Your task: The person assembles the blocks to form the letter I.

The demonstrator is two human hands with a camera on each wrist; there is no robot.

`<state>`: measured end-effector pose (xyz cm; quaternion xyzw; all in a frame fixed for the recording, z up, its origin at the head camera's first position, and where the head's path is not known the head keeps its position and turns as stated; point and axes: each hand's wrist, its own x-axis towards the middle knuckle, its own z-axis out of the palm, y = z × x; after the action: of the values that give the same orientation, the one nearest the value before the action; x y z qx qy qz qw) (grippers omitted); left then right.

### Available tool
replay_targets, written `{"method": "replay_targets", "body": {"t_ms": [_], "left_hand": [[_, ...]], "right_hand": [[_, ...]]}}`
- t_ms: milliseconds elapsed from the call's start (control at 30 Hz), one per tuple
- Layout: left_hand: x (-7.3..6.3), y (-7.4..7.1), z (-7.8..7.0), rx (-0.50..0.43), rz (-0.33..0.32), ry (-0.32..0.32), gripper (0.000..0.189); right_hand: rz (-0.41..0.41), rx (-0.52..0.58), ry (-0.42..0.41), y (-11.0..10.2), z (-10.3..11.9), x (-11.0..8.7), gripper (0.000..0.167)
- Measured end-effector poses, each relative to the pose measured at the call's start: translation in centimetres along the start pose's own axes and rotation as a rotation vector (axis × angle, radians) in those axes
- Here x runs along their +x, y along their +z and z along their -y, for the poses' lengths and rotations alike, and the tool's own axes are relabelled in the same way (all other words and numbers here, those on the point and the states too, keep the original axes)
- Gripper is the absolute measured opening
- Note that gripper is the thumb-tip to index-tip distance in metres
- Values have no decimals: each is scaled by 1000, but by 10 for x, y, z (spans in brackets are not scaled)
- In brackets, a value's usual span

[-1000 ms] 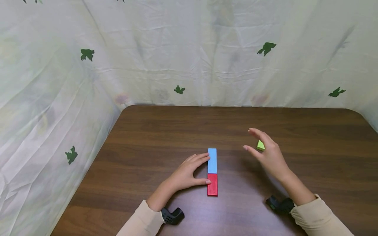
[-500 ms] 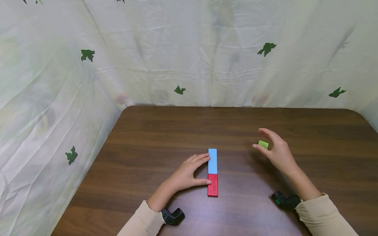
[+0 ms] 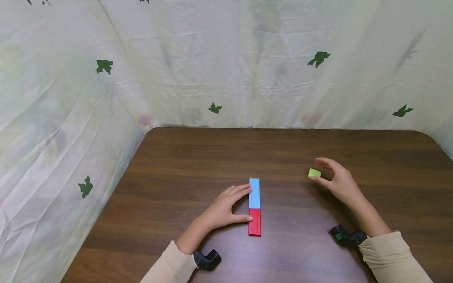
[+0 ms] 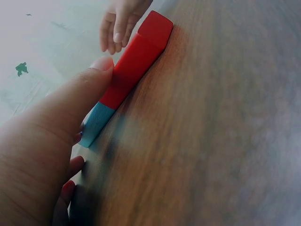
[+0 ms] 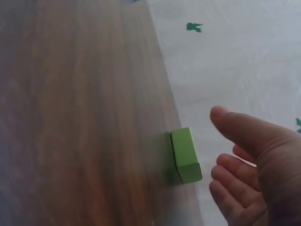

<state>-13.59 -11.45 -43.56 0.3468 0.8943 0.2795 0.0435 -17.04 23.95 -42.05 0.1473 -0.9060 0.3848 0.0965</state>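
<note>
A blue block (image 3: 255,192) and a red block (image 3: 255,227) lie end to end in one line on the table, the blue one farther away. My left hand (image 3: 221,208) rests at their left side, its fingertips touching the blue block and its thumb on the red one. To the right, a small green block (image 3: 314,172) lies alone. Just beside it hovers my right hand (image 3: 341,184), fingers and thumb spread apart. The right wrist view shows a gap between the right thumb (image 5: 249,132) and the green block (image 5: 186,150).
The brown wooden table (image 3: 177,157) has rounded far corners. A pale curtain (image 3: 240,59) with dark green leaf-like patches hangs behind it and along the left. Both wrists wear black devices, such as the left camera (image 3: 207,259).
My right hand has moved right and slightly nearer, coming down beside the green block, which shows more fully. The left hand and the blue and red blocks have stayed still.
</note>
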Motion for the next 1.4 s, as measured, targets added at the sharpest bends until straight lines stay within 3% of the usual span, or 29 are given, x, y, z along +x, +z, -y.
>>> {"method": "replay_targets", "body": {"t_ms": [300,833,1400], "left_hand": [[1,0,0,-2,-2,6,78],[2,0,0,-14,-6,9,78],[1,0,0,-7,6,-6,78]], "right_hand": [[66,-26,39,-1,-8,-2,52],[113,-74,78,-2,-8,-1,34],[-11,-35,-14,-4,6,4,30]]}}
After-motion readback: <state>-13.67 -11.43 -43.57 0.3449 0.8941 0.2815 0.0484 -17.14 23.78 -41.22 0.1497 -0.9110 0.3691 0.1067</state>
